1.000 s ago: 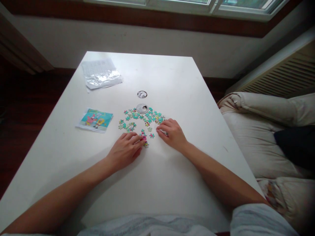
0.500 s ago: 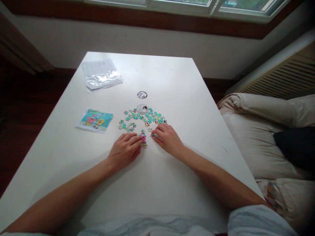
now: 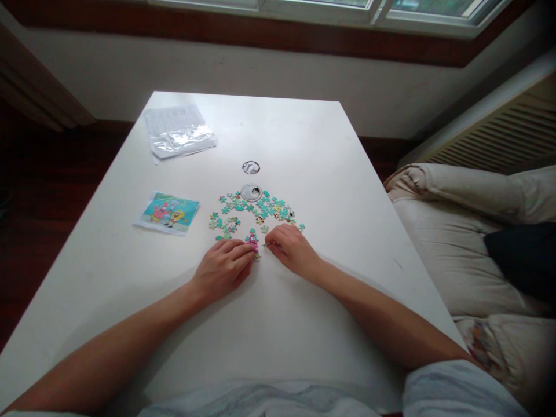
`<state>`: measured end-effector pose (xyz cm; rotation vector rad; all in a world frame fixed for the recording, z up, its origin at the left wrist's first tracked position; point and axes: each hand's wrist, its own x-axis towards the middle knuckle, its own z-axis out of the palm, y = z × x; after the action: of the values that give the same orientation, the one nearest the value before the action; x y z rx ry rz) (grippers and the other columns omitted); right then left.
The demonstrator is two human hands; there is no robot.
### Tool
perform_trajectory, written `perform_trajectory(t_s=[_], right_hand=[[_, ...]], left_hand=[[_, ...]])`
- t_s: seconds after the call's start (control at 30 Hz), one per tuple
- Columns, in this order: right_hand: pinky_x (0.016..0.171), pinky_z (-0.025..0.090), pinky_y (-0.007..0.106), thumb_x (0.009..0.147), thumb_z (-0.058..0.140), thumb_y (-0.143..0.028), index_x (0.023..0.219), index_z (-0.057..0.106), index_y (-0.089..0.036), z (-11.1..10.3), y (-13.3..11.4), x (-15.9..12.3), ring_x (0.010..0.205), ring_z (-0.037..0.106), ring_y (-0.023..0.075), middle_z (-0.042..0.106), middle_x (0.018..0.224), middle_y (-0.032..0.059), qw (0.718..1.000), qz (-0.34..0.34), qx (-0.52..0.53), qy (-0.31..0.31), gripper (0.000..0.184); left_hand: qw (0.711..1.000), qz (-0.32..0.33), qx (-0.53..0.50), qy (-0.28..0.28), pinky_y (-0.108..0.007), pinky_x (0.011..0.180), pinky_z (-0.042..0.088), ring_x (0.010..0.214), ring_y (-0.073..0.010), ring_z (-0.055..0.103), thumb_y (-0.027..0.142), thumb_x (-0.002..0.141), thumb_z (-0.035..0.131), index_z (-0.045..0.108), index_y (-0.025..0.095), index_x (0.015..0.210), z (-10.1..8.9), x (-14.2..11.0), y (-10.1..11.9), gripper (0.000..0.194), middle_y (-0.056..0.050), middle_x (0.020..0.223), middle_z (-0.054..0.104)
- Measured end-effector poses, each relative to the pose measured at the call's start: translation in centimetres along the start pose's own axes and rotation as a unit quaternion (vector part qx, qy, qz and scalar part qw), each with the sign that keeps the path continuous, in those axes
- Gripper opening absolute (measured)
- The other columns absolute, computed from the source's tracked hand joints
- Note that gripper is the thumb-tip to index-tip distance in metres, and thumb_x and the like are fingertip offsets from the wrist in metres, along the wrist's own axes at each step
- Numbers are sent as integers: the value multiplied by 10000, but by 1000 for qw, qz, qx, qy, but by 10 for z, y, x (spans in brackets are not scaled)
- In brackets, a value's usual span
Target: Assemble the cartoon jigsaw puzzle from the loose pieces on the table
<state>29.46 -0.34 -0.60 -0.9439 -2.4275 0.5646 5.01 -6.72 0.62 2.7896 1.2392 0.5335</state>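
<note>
A small strip of joined puzzle pieces [image 3: 253,240], mostly pink with a cartoon face, lies on the white table in front of me. My left hand [image 3: 226,264] has its fingers curled together against the strip's left side, keeping hold of it. Just to the right, my right hand [image 3: 292,246] pinches a single puzzle piece [image 3: 266,245] between thumb and fingers, tilted nearly edge-on and slightly apart from the strip. Loose puzzle pieces [image 3: 273,207], mainly turquoise, spread in an arc beyond both hands. One pale loose piece lies near my right fingertips.
A picture sheet [image 3: 168,214] with cartoon figures lies on the left of the table [image 3: 278,336]. Farther back is a clear plastic bag with papers [image 3: 180,132]. A round metal disc [image 3: 251,192] and a round hole [image 3: 251,168] sit beyond the pieces. A couch [image 3: 425,243] stands at right.
My right hand has drawn slightly nearer and lifted its piece, turning it from its pink face to edge-on. My left hand has shifted slightly right and toward me, still at the strip.
</note>
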Motion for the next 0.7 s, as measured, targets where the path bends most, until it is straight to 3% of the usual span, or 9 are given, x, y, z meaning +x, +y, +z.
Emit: perform_trajectory(t_s=[0.23, 0.7], right_hand=[[868, 437, 365, 1011, 566, -172, 1041, 708, -213, 4, 5, 1, 897, 594, 210, 696, 927, 59, 998, 1, 54, 18, 151], [866, 446, 366, 1014, 575, -169, 1071, 754, -221, 8, 8, 7, 926, 601, 217, 685, 943, 71, 999, 10, 18, 32, 196]], left_hand=[[1000, 13, -10, -8, -409, 973, 491, 1134, -233, 654, 234, 1034, 525, 700, 183, 1225, 0, 0, -2, 264, -43, 1279, 738], [999, 41, -28, -10, -409, 967, 499, 1104, -230, 660, 232, 1018, 537, 712, 182, 1191, 2, 3, -1, 251, -58, 1262, 742]])
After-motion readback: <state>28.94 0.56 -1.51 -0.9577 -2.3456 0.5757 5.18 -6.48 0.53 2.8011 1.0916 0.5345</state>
